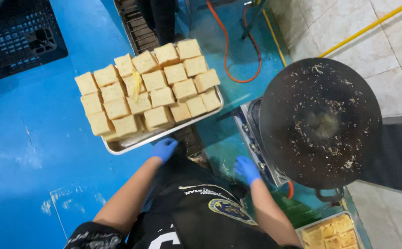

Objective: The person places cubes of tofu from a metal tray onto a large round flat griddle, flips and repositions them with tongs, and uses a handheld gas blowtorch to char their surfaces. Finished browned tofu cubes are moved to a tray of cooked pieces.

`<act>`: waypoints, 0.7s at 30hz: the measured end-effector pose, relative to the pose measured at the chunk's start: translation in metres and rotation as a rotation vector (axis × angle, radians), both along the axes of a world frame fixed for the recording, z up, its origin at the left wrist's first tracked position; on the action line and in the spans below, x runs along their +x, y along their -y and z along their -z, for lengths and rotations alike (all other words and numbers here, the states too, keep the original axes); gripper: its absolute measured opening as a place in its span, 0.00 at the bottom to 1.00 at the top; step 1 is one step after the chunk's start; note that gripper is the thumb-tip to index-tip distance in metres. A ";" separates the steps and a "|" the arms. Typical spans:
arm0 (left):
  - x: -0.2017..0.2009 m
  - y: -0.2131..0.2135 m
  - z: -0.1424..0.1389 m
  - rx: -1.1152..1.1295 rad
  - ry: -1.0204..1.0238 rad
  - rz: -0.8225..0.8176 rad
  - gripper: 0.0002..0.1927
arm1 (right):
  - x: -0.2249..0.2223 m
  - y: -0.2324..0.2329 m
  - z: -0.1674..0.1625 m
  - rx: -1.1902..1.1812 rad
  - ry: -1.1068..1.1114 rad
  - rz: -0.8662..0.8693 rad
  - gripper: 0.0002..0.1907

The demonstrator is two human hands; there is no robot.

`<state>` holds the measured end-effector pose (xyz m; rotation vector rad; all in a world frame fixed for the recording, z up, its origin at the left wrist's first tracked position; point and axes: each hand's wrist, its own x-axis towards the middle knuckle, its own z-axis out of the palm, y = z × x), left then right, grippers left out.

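Observation:
A metal tray (126, 145) carries several pale square bread blocks (155, 80) packed in rows, some stacked. My left hand (164, 148), in a blue glove, grips the tray's near edge from below and holds it out over the blue floor. My right hand (247, 168), also gloved in blue, hangs free beside the stove's front corner with loose fingers and nothing in it. My dark apron (201, 207) fills the bottom of the view.
A large round black griddle (321, 122) strewn with crumbs sits on a stove at the right. An orange hose (227, 50) loops on the floor beyond. A black crate (16, 32) stands top left. A second tray of yellow pieces (332, 233) lies bottom right.

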<state>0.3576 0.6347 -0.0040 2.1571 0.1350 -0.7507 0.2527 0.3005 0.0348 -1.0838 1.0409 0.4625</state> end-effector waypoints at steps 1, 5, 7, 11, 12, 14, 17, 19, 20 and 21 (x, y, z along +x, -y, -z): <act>0.009 -0.024 -0.001 0.045 0.032 -0.015 0.22 | 0.033 -0.016 -0.005 -0.054 0.060 -0.097 0.20; 0.029 -0.076 -0.002 0.042 -0.157 -0.132 0.23 | 0.150 -0.054 -0.021 -0.427 0.433 -0.469 0.20; 0.034 -0.085 -0.002 -0.057 -0.167 -0.211 0.23 | 0.199 -0.062 -0.028 -0.737 0.516 -0.476 0.26; 0.035 -0.092 -0.002 -0.331 -0.222 -0.402 0.22 | 0.286 -0.069 -0.040 -0.934 0.694 -0.524 0.42; 0.035 -0.093 -0.001 -0.314 -0.253 -0.402 0.22 | 0.301 -0.072 -0.041 -0.888 0.673 -0.505 0.46; 0.031 -0.095 0.001 -0.279 -0.323 -0.400 0.21 | 0.322 -0.075 -0.040 -0.605 0.512 -0.400 0.54; 0.031 -0.099 0.003 -0.394 -0.332 -0.398 0.21 | 0.336 -0.083 -0.039 -0.617 0.448 -0.416 0.57; 0.036 -0.099 0.004 -0.447 -0.345 -0.464 0.20 | 0.341 -0.087 -0.039 -0.708 0.468 -0.479 0.53; 0.040 -0.099 0.005 -0.473 -0.355 -0.499 0.20 | 0.342 -0.089 -0.039 -0.718 0.467 -0.509 0.50; 0.043 -0.098 0.006 -0.435 -0.353 -0.479 0.20 | 0.343 -0.091 -0.039 -0.727 0.466 -0.539 0.46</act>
